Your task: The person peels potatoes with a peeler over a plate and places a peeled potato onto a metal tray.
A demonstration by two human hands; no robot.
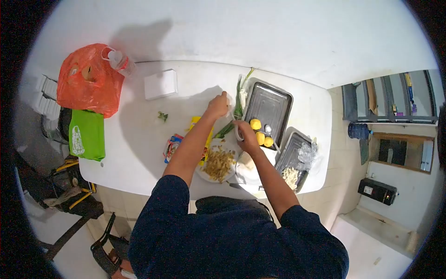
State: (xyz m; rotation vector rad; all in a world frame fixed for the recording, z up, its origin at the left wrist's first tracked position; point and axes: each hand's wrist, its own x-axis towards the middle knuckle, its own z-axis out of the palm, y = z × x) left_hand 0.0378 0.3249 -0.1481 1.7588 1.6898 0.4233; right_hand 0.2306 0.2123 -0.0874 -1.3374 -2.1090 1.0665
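Observation:
My left hand [219, 105] is closed over the table beside the spring onions [239, 108], at the edge of something pale and translucent that I cannot make out. Lower and to the right, my right hand [246, 133] is curled at a curved white piece, perhaps a rim, whose kind is unclear. The long green spring onions run between and behind both hands. Close to my right hand, a dark metal tray [268, 104] carries several round yellow pieces [260, 138] and a spoon [267, 128]. Below my forearms sits a plate of chopped brownish-green pieces [218, 163].
A second tray [284, 160] holds crumpled clear plastic [306, 156] and small pale pieces [290, 177]. Colourful packets [173, 146] lie under my left forearm. Further left are green leaves [162, 116], a white box [160, 84], a red bag [88, 79], a bottle [120, 62] and a green bag [88, 135].

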